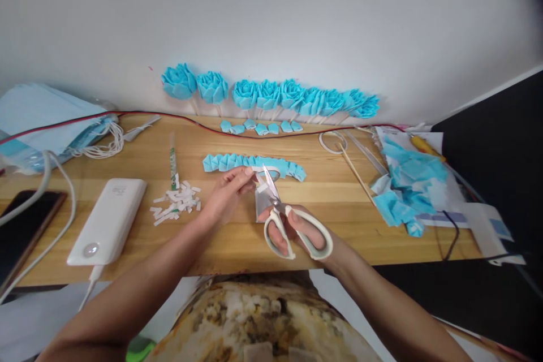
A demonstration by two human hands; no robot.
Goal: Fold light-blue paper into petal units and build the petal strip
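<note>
My right hand (303,232) has its thumb and fingers through the handles of white-handled scissors (276,203). The blades are apart and point away from me, with a small white strip (262,187) beside them. Close to the blade tips, my left hand (231,189) pinches the edge of a thin white tape roll (272,170). A small pale rectangular piece (263,205) shows under the scissors, partly covered. Just beyond both hands lies a row of folded light-blue paper petals (229,162). A pile of cut white strips (180,202) is left of my left hand.
Several blue paper flowers (268,94) on sticks lean along the wall, with loose petals (267,129) before them. A red-black cable (190,120) crosses the table. A power bank (108,220) and phone (29,232) lie left; crumpled blue paper (407,175), a stick (356,172) and a ring (333,142) lie right.
</note>
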